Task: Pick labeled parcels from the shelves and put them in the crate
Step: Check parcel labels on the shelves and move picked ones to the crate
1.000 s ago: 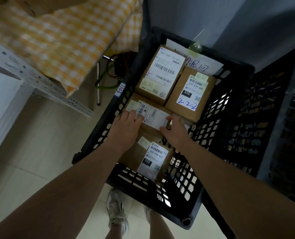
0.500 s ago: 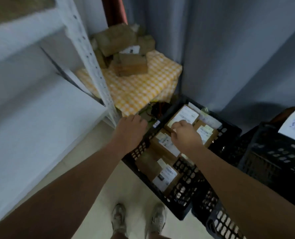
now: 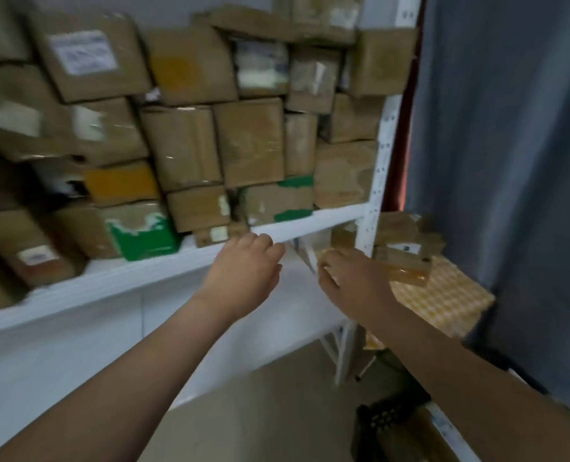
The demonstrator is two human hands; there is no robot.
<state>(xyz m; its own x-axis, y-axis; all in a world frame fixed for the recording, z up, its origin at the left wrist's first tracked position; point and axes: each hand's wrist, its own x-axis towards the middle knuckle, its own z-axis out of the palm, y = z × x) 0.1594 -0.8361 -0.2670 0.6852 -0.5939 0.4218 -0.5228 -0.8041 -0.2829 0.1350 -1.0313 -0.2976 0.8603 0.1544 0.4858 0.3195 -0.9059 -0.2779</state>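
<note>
Presently left hand, right hand loosely curled, empty; parcels end-out on shelf.

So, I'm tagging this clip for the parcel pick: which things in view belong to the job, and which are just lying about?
Job: stacked parcels, white shelf, black crate, left hand, right hand.
Lying about: checked cloth, grey curtain.

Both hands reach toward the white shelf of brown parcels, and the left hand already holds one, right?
Not quite: the head view shows the left hand empty. It and the right hand do reach toward the white shelf of brown parcels.
</note>
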